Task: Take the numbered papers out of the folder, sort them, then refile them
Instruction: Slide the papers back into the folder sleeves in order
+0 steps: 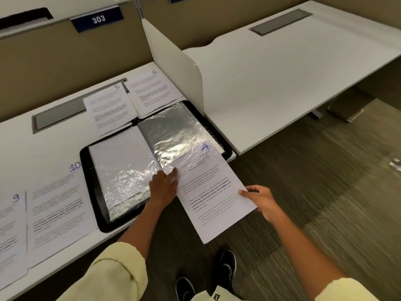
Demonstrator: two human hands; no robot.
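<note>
A black folder point(93, 187) lies open on the white desk point(54, 146), its clear plastic sleeves shining. The paper numbered 4 point(213, 196) is partly inside the right-hand sleeve point(173, 131), with its lower part hanging past the desk's front edge. My left hand point(163, 184) holds the sleeve's lower edge where the paper enters. My right hand point(260, 202) pinches the paper's right edge. Paper 5 point(109, 107) and paper 6 point(152, 90) lie behind the folder. Paper 10 point(58, 205) and paper 9 point(10, 233) lie at the left.
A white divider panel point(173, 61) stands right of the folder, with a second white desk point(282, 68) beyond it. A grey cable hatch point(58, 115) is set into the near desk behind paper 5. Carpet floor and my shoes point(225, 266) are below.
</note>
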